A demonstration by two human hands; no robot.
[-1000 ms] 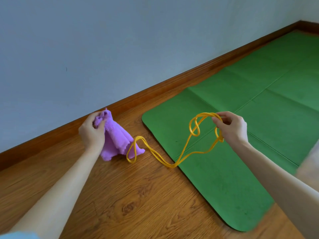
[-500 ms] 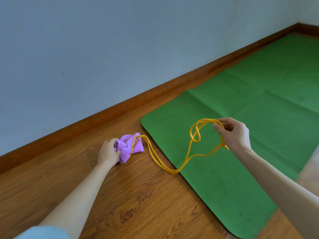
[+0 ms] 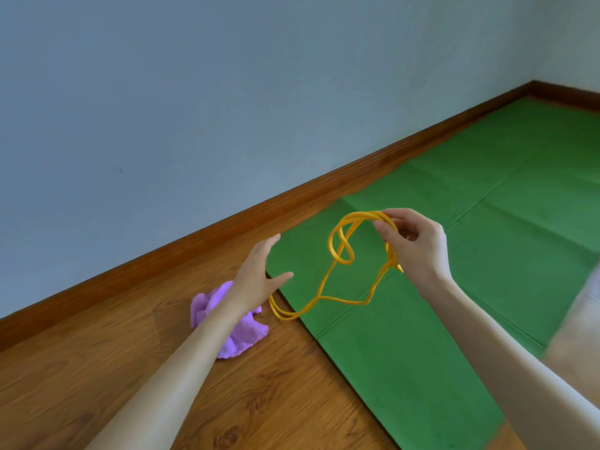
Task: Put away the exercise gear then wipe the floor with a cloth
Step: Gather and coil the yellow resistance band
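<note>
A yellow resistance band (image 3: 337,254) hangs in twisted loops from my right hand (image 3: 414,243), which pinches its top above the green exercise mat (image 3: 487,222). The band's low end trails onto the wooden floor at the mat's corner. My left hand (image 3: 256,276) hovers open, fingers spread, just left of the band and not touching it. A crumpled purple cloth (image 3: 242,332) lies on the floor under my left forearm, partly hidden by it.
A wooden baseboard (image 3: 194,241) runs along the pale blue wall behind the mat. Wood-plank floor (image 3: 97,368) stretches left and toward me. A blurred pale shape (image 3: 581,326) sits at the right edge.
My left hand let go of the purple cloth, which now lies on the floor, and rose to the right toward the band. My right hand kept holding the band.
</note>
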